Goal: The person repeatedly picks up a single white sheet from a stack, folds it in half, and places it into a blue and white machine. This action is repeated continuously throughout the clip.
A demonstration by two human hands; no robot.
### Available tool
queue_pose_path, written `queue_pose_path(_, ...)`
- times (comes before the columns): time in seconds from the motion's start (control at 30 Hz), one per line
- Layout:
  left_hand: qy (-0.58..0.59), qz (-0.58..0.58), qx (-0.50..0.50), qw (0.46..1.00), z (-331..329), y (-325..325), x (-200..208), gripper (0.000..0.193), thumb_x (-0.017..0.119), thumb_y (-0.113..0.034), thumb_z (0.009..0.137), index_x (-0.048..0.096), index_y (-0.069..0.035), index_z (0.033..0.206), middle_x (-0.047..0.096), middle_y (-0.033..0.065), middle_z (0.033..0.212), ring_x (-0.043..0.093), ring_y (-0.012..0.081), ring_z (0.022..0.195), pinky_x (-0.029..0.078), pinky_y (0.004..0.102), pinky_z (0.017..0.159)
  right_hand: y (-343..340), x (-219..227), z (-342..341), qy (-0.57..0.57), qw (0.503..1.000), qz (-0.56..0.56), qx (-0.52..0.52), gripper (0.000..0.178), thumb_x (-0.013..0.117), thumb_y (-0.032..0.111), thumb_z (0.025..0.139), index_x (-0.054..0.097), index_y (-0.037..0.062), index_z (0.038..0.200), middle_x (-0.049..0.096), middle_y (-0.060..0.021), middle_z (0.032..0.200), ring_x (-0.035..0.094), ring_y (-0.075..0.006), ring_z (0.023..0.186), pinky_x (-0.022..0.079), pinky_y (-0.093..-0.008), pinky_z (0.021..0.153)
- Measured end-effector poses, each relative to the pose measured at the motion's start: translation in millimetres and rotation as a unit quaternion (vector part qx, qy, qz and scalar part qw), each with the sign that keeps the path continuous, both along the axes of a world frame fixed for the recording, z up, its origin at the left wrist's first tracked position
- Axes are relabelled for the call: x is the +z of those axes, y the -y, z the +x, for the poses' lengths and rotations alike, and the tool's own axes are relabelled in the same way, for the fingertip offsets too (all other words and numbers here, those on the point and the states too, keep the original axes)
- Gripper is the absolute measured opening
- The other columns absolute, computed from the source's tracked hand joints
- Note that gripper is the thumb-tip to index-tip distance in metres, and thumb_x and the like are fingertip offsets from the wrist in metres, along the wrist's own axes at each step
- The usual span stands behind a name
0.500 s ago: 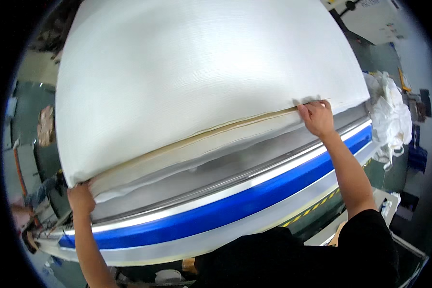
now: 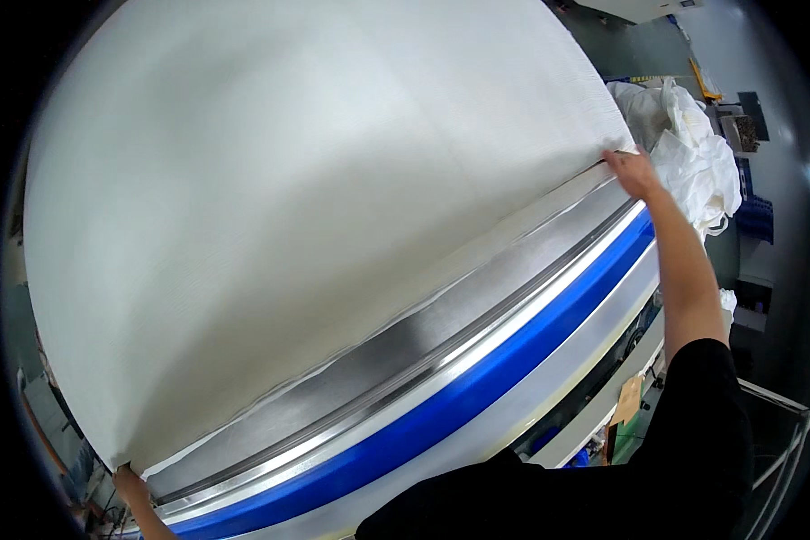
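Top (image 2: 549, 499): I wore a plain black one, dull rather than shiny, in the same dark shade from chest to shoulder; its folds were too dark to make out.
Right sleeve (image 2: 700, 409): mine was short and black like the rest, wide around the arm, with its edge near the elbow.
Right forearm (image 2: 679, 256): bare from that edge to the wrist, broader near the elbow and narrowing further down.
Right hand (image 2: 634, 173): bare, my fingers and knuckles uncovered.
Left forearm (image 2: 153, 522): bare along the short stretch I saw.
Left hand (image 2: 133, 489): bare too, its finer details too small to tell.
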State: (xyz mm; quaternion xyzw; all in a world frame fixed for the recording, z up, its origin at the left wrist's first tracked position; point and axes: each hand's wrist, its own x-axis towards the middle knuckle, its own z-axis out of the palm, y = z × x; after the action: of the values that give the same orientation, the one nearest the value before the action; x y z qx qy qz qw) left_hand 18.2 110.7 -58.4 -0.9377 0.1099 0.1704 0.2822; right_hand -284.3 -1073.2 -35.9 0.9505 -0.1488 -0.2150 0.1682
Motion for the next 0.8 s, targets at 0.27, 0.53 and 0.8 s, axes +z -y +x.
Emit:
queue_pose_path(0.27,-0.098,0.080,0.153,0.980,-5.2,14.5,11.9,0.034,0.061,-0.020,0.083,0.062,-0.005,0.113,0.062,0.0159,0.114,0.054,0.0341,0.114,0.037,0.0480,0.103,29.0,-4.4,-9.5,0.038,0.996,0.015,-0.082,0.027,0.060,0.006,0.075,0.065,0.0077,0.102,0.067,-0.0158,0.100,0.062,-0.0373,0.095,0.050,-0.0453,0.084)
queue_pose_path(0.53,-0.010,0.049,0.028,0.998,-22.6,103.9,88.3,0.037,0.051,-0.004,0.083,0.065,-0.016,0.115,0.067,0.0065,0.113,0.060,0.0275,0.108,0.033,0.0474,0.109,73.3,52.6,-36.7,0.030,0.998,0.033,-0.053,0.039,0.051,0.003,0.082,0.064,0.0107,0.118,0.067,-0.0175,0.110,0.064,-0.0365,0.101,0.050,-0.0430,0.088)
queue_pose_path(0.8,-0.115,0.080,0.049,0.989,-66.9,69.0,154.2,0.046,0.050,0.001,0.081,0.065,-0.021,0.118,0.067,0.0053,0.117,0.060,0.0255,0.111,0.029,0.0476,0.111,110.8,120.0,-115.5,-0.032,0.993,0.088,-0.069,0.040,0.053,0.002,0.083,0.060,0.0039,0.122,0.066,-0.0214,0.112,0.062,-0.0356,0.109,0.049,-0.0405,0.091)
